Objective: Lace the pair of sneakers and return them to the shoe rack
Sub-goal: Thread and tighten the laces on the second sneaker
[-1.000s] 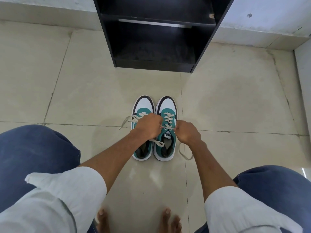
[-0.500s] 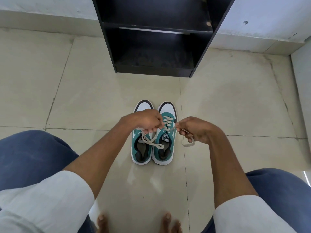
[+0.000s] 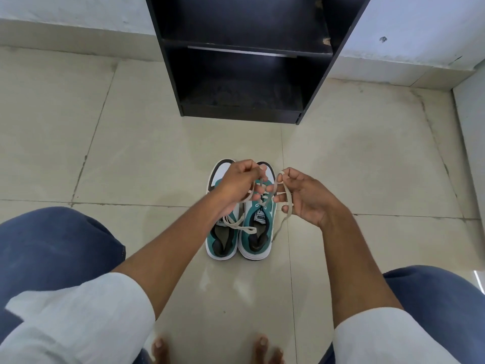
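Two teal, white and black sneakers stand side by side on the tiled floor, toes toward the rack: the left sneaker (image 3: 223, 240) and the right sneaker (image 3: 258, 227). Both of my hands are raised above them. My left hand (image 3: 241, 182) pinches one end of the right sneaker's cream lace (image 3: 287, 198). My right hand (image 3: 304, 198) holds the other end, which loops over its fingers and trails down to the floor. A loose lace end (image 3: 240, 227) lies across the left sneaker's opening. My left hand hides most of that shoe's front.
The black shoe rack (image 3: 244, 59) stands against the wall straight ahead, its two visible shelves bare. My knees in blue trousers flank the sneakers, and my bare toes (image 3: 210, 348) show at the bottom. A wall edge (image 3: 472, 127) rises at the far right.
Both hands have lifted off the right sneaker and drawn its lace ends upward and apart. The view has tilted, so the rack shows lower in the frame.
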